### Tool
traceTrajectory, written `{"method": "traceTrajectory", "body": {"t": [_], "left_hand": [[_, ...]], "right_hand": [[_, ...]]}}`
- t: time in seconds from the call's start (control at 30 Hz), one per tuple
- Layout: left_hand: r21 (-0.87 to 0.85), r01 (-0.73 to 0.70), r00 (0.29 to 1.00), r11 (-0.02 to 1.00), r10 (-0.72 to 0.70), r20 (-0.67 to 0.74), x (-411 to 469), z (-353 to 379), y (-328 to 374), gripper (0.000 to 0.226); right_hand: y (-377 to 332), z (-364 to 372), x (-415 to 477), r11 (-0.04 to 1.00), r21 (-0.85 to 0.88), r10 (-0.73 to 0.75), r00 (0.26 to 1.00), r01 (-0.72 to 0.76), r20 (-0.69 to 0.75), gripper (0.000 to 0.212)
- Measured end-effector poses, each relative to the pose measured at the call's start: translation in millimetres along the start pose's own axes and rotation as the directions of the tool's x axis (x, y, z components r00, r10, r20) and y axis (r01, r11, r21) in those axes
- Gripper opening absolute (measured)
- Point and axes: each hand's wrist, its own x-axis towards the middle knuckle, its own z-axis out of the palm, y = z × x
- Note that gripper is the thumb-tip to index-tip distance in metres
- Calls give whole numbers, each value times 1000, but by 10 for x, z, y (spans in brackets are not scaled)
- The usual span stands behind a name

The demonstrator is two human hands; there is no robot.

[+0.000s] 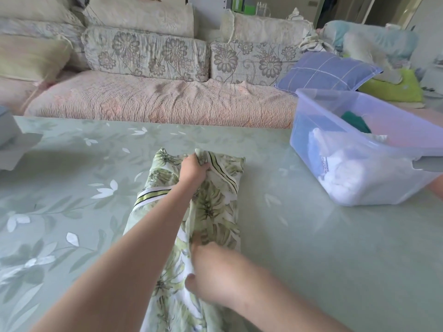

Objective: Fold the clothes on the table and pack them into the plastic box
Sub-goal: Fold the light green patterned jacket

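A green leaf-print garment with striped trim lies in a long narrow strip down the middle of the table. My left hand reaches to its far end and grips a bunch of the cloth there. My right hand is nearer to me, blurred, with thumb and fingers pinching the fabric at the strip's middle. The clear plastic box stands at the right of the table and holds white, blue and green folded clothes.
A sofa with floral cushions runs along the table's far edge. A blue checked pillow and a green item lie behind the box. A grey object sits at the table's left edge.
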Motion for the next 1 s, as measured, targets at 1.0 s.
{"method": "traceTrajectory", "body": {"t": [1.0], "left_hand": [[295,-621,758,727,459,464,-2434,-670,-683,62]], "right_hand": [[308,195,-618,902,425,68,947,76,-315,21]]}}
